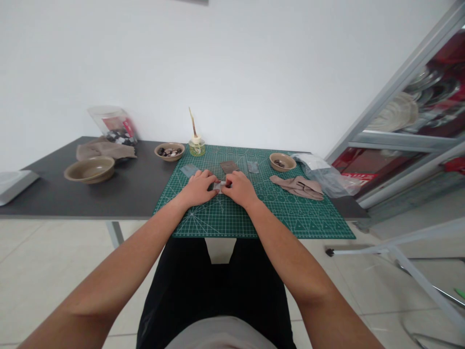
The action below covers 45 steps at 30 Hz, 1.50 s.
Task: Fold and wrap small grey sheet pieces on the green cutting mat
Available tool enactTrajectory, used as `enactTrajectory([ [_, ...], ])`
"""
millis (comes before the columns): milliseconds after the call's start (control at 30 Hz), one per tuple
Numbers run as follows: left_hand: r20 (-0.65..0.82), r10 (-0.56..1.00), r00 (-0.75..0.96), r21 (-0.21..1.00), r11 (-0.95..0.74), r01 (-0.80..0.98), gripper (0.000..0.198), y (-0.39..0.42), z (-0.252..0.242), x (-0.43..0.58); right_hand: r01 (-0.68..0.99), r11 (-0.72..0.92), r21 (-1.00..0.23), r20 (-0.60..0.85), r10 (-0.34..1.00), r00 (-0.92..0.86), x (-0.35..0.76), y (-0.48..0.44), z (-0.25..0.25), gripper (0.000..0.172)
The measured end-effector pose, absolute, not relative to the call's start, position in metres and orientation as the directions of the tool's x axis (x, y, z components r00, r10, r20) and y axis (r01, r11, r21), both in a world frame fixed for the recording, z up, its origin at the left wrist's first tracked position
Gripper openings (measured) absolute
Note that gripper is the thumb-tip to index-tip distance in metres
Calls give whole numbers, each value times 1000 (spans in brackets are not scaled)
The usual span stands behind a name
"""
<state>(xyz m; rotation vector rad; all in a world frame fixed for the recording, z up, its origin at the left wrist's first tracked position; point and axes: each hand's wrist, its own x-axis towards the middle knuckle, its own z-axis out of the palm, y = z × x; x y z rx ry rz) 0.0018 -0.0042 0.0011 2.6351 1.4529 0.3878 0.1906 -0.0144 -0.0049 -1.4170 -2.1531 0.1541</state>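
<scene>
On the desk, the left hand and right hand meet around a small pale piece near the middle of the green cutting mat, each grip pinching it between thumb and fingers. Handling looks unfinished: the piece is not yet let go, its details too small to tell. Toward the mat's far edge lie 1 brown patch and 2 translucent pieces, untouched. A pebble bowl stands beside the mat's far left corner; a sparser bowl sits on its far right part.

left hand, right hand, whitish piece between
</scene>
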Motion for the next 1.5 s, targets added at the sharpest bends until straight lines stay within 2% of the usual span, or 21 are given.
enactTrajectory([
  [167, 170, 842, 512, 210, -539, 816, 33, -3, 0, 2, 835, 430, -344, 396, 873, -286, 191, -11, -7, 12],
  [367, 173, 843, 509, 214, -536, 816, 33, -3, 0, 2, 757, 515, -404, 360, 850, -386, 191, -11, -5, 11],
  [500, 179, 837, 518, 209, -546, 811, 33, -4, 1, 2, 760, 486, -431, 359, 865, -350, 191, -11, -6, 15],
  [700, 171, 843, 511, 216, -538, 815, 34, -4, 0, 2, 828, 403, -389, 376, 890, -257, 190, -9, -8, 11],
  [967, 167, 848, 503, 217, -530, 820, 32, -6, 3, 3, 748, 533, -397, 365, 839, -404, 189, -10, -5, 15],
  [1200, 163, 851, 499, 225, -524, 821, 33, -8, 6, 4, 824, 416, -386, 381, 885, -268, 191, -9, -8, 10],
  [1500, 171, 846, 504, 267, -532, 803, 34, -2, 2, 1, 744, 537, -398, 383, 834, -397, 191, -11, -6, 16],
])
